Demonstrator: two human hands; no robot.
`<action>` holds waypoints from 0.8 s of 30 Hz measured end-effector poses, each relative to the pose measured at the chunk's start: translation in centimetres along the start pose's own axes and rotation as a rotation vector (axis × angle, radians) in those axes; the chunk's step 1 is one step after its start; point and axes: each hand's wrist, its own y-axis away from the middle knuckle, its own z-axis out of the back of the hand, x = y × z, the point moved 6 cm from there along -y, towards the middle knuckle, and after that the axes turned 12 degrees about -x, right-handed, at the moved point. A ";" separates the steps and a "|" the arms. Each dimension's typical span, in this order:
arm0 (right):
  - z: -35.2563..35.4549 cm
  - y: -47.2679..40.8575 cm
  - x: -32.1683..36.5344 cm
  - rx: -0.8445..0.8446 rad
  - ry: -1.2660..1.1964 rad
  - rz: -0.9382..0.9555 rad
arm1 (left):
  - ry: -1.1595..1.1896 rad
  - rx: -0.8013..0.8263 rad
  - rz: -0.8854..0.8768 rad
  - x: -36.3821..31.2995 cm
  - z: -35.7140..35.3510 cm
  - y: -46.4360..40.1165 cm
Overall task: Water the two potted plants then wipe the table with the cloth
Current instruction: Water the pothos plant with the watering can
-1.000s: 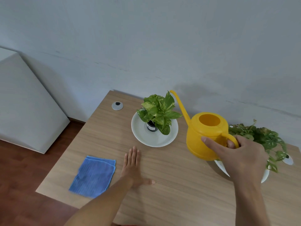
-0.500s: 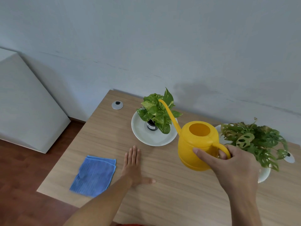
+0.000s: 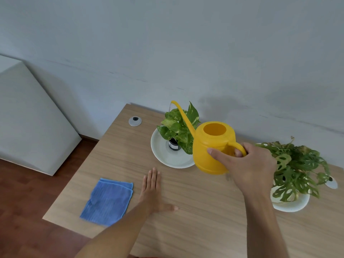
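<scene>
Step in hand: watering the first plant. The right hand (image 3: 249, 168) is clamped on the yellow plastic watering can (image 3: 212, 148), centre frame, spout above the small leafy potted plant (image 3: 178, 127). The left hand (image 3: 151, 189) lies flat, fingers spread, on the wooden table (image 3: 195, 220). Next: tilt further, then the perforated-leaf plant (image 3: 296, 168) at right; the blue folded cloth (image 3: 108, 200) waits lower left.

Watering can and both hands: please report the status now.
Right hand grips yellow watering can by handle, spout over pothos. Left hand flat on table, empty. Blue cloth untouched. Nothing in the way.
</scene>
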 end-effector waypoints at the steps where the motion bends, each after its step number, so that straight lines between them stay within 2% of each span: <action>1: 0.0 -0.3 0.0 -0.009 -0.009 0.006 | 0.002 -0.001 0.001 0.0 0.0 0.0; 10: 1.8 -1.5 -1.5 -0.079 0.001 -0.010 | -0.010 0.004 0.011 0.1 -0.2 -0.2; 18: 3.7 -0.5 -3.8 -0.059 0.061 -0.006 | -0.018 0.013 0.020 0.0 -0.3 -0.2; 24: 4.4 1.3 -5.5 -0.016 0.059 -0.101 | -0.019 0.007 0.018 0.0 -0.3 -0.2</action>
